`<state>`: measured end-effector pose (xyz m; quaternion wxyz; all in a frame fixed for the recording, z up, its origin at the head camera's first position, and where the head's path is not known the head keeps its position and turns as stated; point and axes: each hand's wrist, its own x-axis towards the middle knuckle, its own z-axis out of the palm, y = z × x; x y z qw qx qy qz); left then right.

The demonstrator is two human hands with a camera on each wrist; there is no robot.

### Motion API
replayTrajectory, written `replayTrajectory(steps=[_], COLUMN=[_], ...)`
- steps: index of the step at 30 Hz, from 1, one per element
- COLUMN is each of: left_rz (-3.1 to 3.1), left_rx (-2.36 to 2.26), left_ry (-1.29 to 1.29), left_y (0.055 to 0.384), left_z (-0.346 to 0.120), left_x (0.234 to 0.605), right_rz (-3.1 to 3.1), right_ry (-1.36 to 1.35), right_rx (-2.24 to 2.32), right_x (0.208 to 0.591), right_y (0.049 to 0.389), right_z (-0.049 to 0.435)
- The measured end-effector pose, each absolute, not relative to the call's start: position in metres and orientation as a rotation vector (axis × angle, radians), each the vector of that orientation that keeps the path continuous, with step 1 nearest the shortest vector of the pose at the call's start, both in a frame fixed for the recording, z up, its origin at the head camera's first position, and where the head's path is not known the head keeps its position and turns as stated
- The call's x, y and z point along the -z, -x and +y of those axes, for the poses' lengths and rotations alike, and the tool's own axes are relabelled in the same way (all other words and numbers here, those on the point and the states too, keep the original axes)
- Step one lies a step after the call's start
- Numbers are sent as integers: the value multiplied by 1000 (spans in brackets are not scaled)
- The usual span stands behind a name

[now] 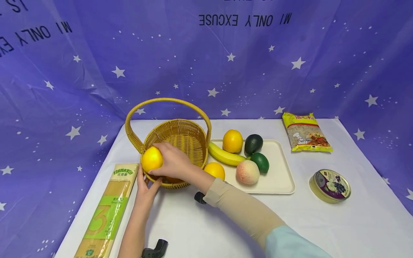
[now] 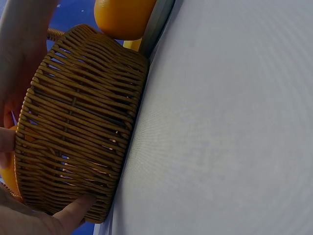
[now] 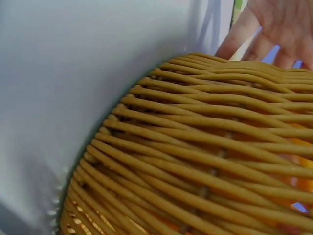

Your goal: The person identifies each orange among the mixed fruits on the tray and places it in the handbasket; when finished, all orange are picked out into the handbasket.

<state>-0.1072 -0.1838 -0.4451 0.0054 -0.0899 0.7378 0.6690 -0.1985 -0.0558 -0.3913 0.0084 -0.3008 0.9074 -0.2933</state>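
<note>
My right hand [image 1: 172, 161] grips an orange [image 1: 152, 160] just over the near-left rim of the wicker basket [image 1: 180, 123], fingers behind it and thumb below. Beneath that wrist, more orange shows inside the basket, largely hidden by the arm. Against the basket's near-left outer side rests my left hand [image 1: 146, 190], its fingers spread. The left wrist view has one fingertip [image 2: 80, 205] on the woven wall and another digit at the rim. From the right wrist view, the left hand [image 3: 286, 29] appears with straight fingers beyond the weave.
Right of the basket, a cream tray [image 1: 280, 168] bears a banana [image 1: 226, 156], a peach [image 1: 247, 172], two oranges and two dark green fruits. A spaghetti pack [image 1: 108, 211] lies left. Farther right are a yellow food bag [image 1: 306, 132] and a round tin [image 1: 330, 186].
</note>
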Motion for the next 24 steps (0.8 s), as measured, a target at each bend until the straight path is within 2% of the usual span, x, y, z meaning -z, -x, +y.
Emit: replayTrajectory(steps=[24], left_rz=[2318], left_rx=[-2085], left_ry=[282], left_y=[107], left_z=[-187], left_x=[449], right_rz=[2847], right_ry=[764], right_rx=[747], right_x=[408], right_y=[207], right_z=[-70])
